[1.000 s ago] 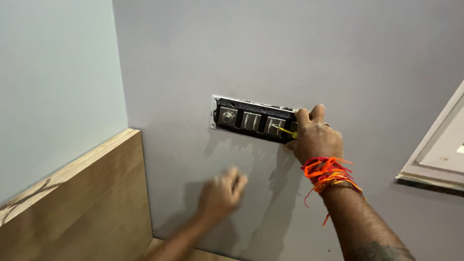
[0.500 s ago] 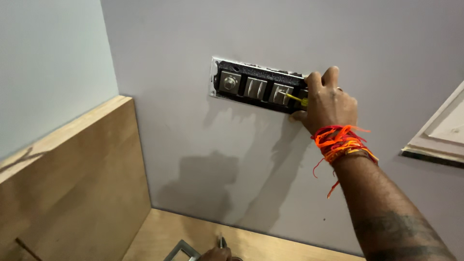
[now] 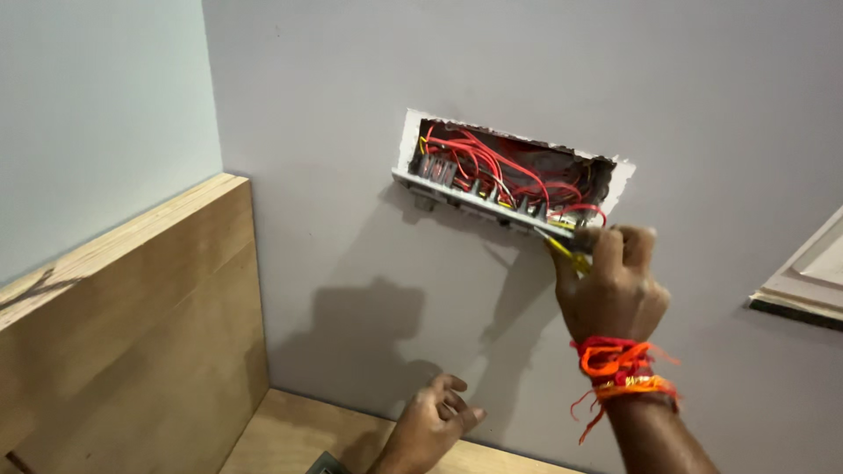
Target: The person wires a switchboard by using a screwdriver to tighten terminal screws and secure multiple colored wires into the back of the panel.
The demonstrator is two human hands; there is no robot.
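A switch plate [image 3: 474, 197] hangs tipped forward out of a rectangular wall box [image 3: 518, 162], showing the backs of the switches and a bundle of red wires [image 3: 492, 162]. My right hand [image 3: 615, 285] grips the plate's right end, and a thin yellow tool [image 3: 566, 254] pokes out under its fingers. Orange and red threads [image 3: 623, 369] are tied round that wrist. My left hand [image 3: 430, 426] is low down near the wooden surface, fingers loosely curled with nothing seen in them.
The grey wall [image 3: 351, 105] meets a pale wall [image 3: 97, 114] on the left. A plywood panel [image 3: 123, 342] stands at the left and a wooden surface [image 3: 290, 434] lies below. A white framed edge [image 3: 803, 285] sticks in at the right. A dark object [image 3: 327, 463] lies at the bottom edge.
The switch plate was flat on the wall; now it is pulled out and tilted down, exposing the wires. My left hand dropped from the wall and has come back up a little.
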